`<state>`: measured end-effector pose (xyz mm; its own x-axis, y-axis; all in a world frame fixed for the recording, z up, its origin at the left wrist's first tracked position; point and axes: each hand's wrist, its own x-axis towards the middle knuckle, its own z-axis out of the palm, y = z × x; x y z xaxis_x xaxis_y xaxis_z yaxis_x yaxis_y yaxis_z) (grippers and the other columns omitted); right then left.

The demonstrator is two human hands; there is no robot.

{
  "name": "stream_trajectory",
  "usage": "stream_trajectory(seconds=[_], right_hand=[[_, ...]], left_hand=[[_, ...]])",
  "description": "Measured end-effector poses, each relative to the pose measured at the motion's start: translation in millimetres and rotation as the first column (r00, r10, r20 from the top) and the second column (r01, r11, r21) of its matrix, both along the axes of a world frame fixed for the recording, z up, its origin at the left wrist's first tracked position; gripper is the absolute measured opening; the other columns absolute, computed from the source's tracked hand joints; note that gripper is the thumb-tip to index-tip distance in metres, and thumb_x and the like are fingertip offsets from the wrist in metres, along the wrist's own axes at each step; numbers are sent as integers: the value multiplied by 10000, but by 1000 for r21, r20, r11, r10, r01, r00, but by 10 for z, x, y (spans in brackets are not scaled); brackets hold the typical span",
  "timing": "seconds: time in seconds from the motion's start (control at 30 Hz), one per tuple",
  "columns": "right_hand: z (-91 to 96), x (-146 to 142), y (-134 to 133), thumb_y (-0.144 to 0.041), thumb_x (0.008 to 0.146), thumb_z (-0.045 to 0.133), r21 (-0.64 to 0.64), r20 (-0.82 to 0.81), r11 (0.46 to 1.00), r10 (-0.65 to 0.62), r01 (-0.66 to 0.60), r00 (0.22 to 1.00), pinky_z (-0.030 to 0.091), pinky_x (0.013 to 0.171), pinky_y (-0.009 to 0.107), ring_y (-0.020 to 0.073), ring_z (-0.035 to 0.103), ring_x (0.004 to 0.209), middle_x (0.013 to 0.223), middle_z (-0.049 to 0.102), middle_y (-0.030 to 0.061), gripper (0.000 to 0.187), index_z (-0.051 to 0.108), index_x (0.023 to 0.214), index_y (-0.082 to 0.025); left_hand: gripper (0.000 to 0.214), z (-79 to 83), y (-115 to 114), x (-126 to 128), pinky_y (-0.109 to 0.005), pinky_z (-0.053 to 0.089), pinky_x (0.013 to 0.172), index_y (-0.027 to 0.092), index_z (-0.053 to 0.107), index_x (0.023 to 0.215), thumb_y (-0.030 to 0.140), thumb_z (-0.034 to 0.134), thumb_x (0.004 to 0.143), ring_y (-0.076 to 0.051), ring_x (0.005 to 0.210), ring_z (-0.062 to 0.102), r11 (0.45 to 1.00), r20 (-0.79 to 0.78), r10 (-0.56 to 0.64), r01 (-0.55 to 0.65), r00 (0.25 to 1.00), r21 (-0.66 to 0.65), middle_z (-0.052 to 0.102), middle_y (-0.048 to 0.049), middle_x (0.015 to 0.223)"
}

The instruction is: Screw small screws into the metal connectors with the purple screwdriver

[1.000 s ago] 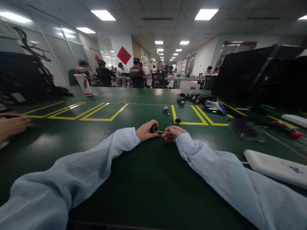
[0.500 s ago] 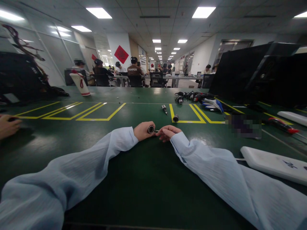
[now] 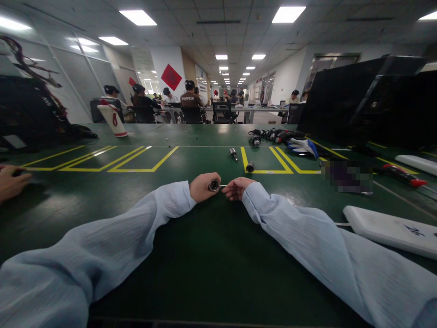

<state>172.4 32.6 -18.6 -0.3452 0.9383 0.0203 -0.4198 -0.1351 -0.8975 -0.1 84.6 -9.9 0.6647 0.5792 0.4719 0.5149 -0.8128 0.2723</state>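
Note:
Both my arms in pale blue sleeves reach forward over the green table (image 3: 205, 255). My left hand (image 3: 202, 187) is closed round a small black cylinder with a metal rim (image 3: 214, 185). My right hand (image 3: 236, 187) pinches a thin metal rod (image 3: 223, 186) whose tip points into the cylinder's open end. The two hands almost touch, resting low on the table surface.
Yellow lines mark boxes on the table. A small bit (image 3: 234, 154) and a metal socket (image 3: 250, 167) lie just beyond my hands. Tools and gloves (image 3: 283, 139) lie far right, a red-handled screwdriver (image 3: 403, 176) and white pads (image 3: 392, 230) at right. Another person's hand (image 3: 12, 182) rests at left. A white cup (image 3: 113, 120) stands far left.
My right hand has moved left, bringing the rod closer into the cylinder. The person's hand at left has drawn back toward the edge.

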Motion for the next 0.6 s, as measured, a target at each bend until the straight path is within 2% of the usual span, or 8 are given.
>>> stream_trajectory(seconds=[0.13,0.33,0.43,0.6], right_hand=[[-19,-13,-21,-168,755,456,40,-18,999,-23,24,1000,456,503,221,100,608,531,620,682,21,143,557,656,-148],[-57,-30,-43,-255,653,614,105,80,990,-103,94,991,451,479,220,107,595,517,598,671,17,129,559,613,-145],[-50,-12,-35,-251,664,603,91,65,994,-59,53,996,461,493,228,111,602,532,615,675,23,118,569,632,-142],[-10,6,-33,-175,754,485,50,15,999,-4,3,1000,459,496,228,107,602,532,617,676,27,132,564,654,-142]], left_hand=[[68,11,-11,13,-209,377,514,179,475,669,225,525,668,-103,536,489,1000,46,15,-14,999,-17,524,23,602],[32,-13,-6,7,-229,394,550,190,503,690,202,521,666,-126,584,518,997,-54,49,-46,997,56,544,11,636],[37,-12,-15,3,-233,406,567,191,506,701,189,516,665,-131,605,528,998,-44,42,-39,998,57,553,5,655],[28,2,-29,4,-218,401,549,181,492,677,199,513,677,-115,577,515,1000,41,4,-5,999,21,544,10,639]])
